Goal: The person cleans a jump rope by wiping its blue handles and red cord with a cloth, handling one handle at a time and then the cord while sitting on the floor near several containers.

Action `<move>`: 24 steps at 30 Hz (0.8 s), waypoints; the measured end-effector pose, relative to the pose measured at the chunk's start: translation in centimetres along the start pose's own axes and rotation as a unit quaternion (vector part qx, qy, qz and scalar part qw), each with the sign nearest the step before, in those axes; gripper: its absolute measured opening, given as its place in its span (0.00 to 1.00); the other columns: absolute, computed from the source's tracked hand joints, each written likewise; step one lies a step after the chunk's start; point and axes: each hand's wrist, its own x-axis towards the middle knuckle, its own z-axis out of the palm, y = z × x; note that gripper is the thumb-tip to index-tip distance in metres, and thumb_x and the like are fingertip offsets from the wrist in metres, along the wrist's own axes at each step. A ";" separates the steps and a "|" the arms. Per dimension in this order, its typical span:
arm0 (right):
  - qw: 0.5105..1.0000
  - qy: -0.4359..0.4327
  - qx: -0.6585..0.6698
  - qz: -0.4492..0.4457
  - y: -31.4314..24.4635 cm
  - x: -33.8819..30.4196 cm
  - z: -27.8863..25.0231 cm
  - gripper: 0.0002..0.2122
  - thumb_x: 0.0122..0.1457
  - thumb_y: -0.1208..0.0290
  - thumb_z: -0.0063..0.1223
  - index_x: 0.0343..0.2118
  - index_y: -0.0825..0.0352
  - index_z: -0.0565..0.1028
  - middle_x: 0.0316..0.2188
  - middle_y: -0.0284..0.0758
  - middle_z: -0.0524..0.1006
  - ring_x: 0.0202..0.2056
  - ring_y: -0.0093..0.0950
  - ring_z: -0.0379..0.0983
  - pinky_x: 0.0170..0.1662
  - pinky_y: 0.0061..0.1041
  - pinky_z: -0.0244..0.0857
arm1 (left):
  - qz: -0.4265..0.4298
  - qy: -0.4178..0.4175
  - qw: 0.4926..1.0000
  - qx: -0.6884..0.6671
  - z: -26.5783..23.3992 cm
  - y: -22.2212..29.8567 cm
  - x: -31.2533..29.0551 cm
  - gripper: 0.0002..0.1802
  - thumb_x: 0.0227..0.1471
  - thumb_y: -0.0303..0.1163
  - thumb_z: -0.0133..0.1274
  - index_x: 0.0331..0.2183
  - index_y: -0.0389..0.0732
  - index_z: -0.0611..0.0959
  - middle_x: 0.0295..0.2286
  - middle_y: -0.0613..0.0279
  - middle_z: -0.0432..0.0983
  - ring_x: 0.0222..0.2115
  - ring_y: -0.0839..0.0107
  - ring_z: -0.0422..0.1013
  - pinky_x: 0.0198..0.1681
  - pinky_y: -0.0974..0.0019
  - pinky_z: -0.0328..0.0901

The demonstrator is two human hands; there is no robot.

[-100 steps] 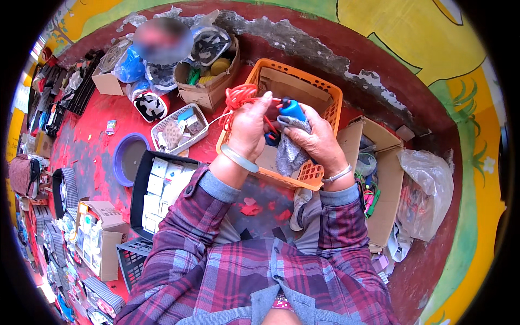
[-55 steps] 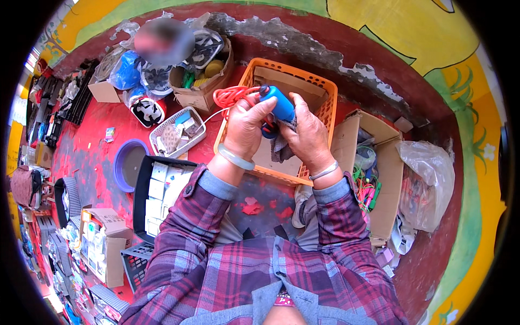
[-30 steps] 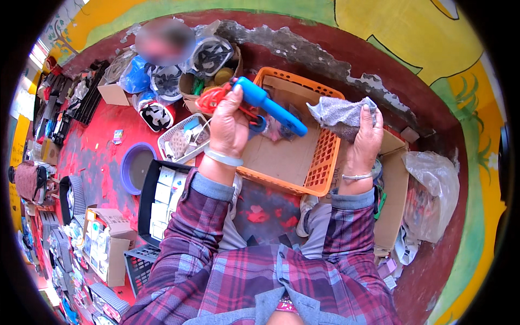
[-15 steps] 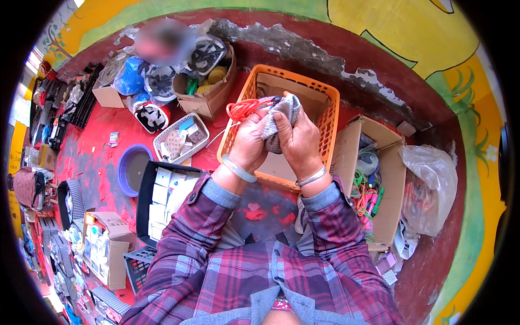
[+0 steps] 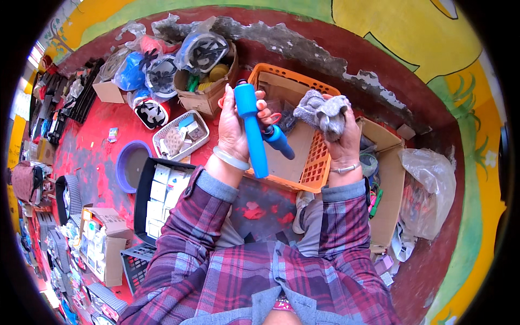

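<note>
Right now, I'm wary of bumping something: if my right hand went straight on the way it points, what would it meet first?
Probably the basket, at its far right corner; but depth is unclear, and if the right hand passes above, the wall comes next.

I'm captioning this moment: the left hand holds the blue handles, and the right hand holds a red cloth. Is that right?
Not quite: the cloth is grey, not red, as the head view shows. The rest stands: the left hand holds the blue handles, the right hand the cloth.
</note>
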 end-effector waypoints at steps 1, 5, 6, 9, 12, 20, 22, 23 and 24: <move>1.000 -0.027 -0.003 0.003 -0.4 -0.4 0.5 0.21 0.64 0.59 0.35 0.48 0.75 0.66 0.44 0.42 0.72 0.44 0.33 0.71 0.47 0.32 0.66 | -0.008 -0.022 0.999 -0.030 -0.5 0.2 0.1 0.34 0.52 0.60 0.44 0.37 0.33 0.70 0.23 0.64 0.65 0.21 0.75 0.63 0.24 0.74 0.60; 0.981 -0.137 -0.139 -0.009 -1.0 -3.0 3.4 0.23 0.62 0.56 0.39 0.51 0.73 0.66 0.44 0.40 0.72 0.44 0.30 0.70 0.49 0.28 0.64 | -0.006 0.002 0.996 -0.092 0.2 0.7 0.1 0.33 0.50 0.61 0.46 0.34 0.35 0.70 0.20 0.66 0.63 0.16 0.80 0.58 0.20 0.76 0.55; 0.968 -0.153 -0.198 -0.017 -0.6 -3.3 3.8 0.24 0.62 0.56 0.41 0.51 0.72 0.66 0.45 0.40 0.71 0.44 0.29 0.70 0.49 0.27 0.63 | 0.011 0.002 0.995 -0.104 0.3 0.8 -0.1 0.32 0.51 0.60 0.46 0.34 0.35 0.70 0.20 0.66 0.63 0.16 0.80 0.58 0.20 0.77 0.54; 0.786 -0.279 -0.523 -0.178 2.5 -3.5 4.5 0.29 0.53 0.58 0.56 0.56 0.65 0.62 0.48 0.41 0.71 0.48 0.33 0.70 0.50 0.28 0.62 | -0.002 -0.008 0.987 -0.161 0.5 1.0 -0.2 0.31 0.52 0.59 0.45 0.32 0.35 0.70 0.20 0.65 0.63 0.17 0.79 0.59 0.21 0.76 0.55; 0.793 -0.207 -0.531 -0.217 5.6 -4.4 5.5 0.31 0.42 0.65 0.65 0.51 0.63 0.65 0.44 0.45 0.72 0.45 0.40 0.72 0.44 0.31 0.66 | 0.019 0.023 0.990 -0.138 0.7 0.3 -0.3 0.33 0.51 0.60 0.45 0.33 0.34 0.69 0.21 0.64 0.63 0.18 0.77 0.59 0.21 0.75 0.56; 0.837 -0.108 -0.511 -0.161 4.2 -3.9 4.8 0.19 0.57 0.54 0.50 0.41 0.66 0.73 0.29 0.40 0.78 0.33 0.31 0.76 0.35 0.27 0.68 | 0.014 -0.030 0.999 -0.040 1.9 -0.4 -0.7 0.40 0.43 0.58 0.57 0.42 0.30 0.71 0.41 0.44 0.70 0.43 0.58 0.68 0.52 0.58 0.60; 0.882 -0.055 -0.454 -0.110 3.9 -3.5 3.6 0.19 0.60 0.54 0.45 0.38 0.68 0.75 0.28 0.38 0.78 0.32 0.25 0.74 0.34 0.25 0.66 | 0.005 -0.038 0.998 0.040 1.4 -0.8 -1.0 0.35 0.45 0.48 0.58 0.45 0.29 0.70 0.42 0.46 0.70 0.44 0.60 0.67 0.52 0.59 0.60; 0.917 -0.036 -0.384 -0.101 3.6 -3.3 3.8 0.21 0.64 0.55 0.38 0.34 0.71 0.76 0.28 0.34 0.77 0.32 0.20 0.71 0.34 0.21 0.64 | -0.034 -0.026 0.994 0.099 1.3 -0.8 -1.1 0.30 0.45 0.41 0.58 0.46 0.32 0.71 0.41 0.51 0.71 0.43 0.64 0.69 0.50 0.62 0.62; 0.928 -0.028 -0.359 -0.100 3.2 -3.1 3.6 0.21 0.64 0.56 0.37 0.35 0.72 0.76 0.27 0.32 0.77 0.31 0.20 0.72 0.35 0.21 0.64 | -0.074 -0.014 0.985 0.157 1.4 -0.9 -1.2 0.26 0.45 0.35 0.57 0.46 0.34 0.72 0.40 0.57 0.73 0.42 0.67 0.70 0.49 0.65 0.63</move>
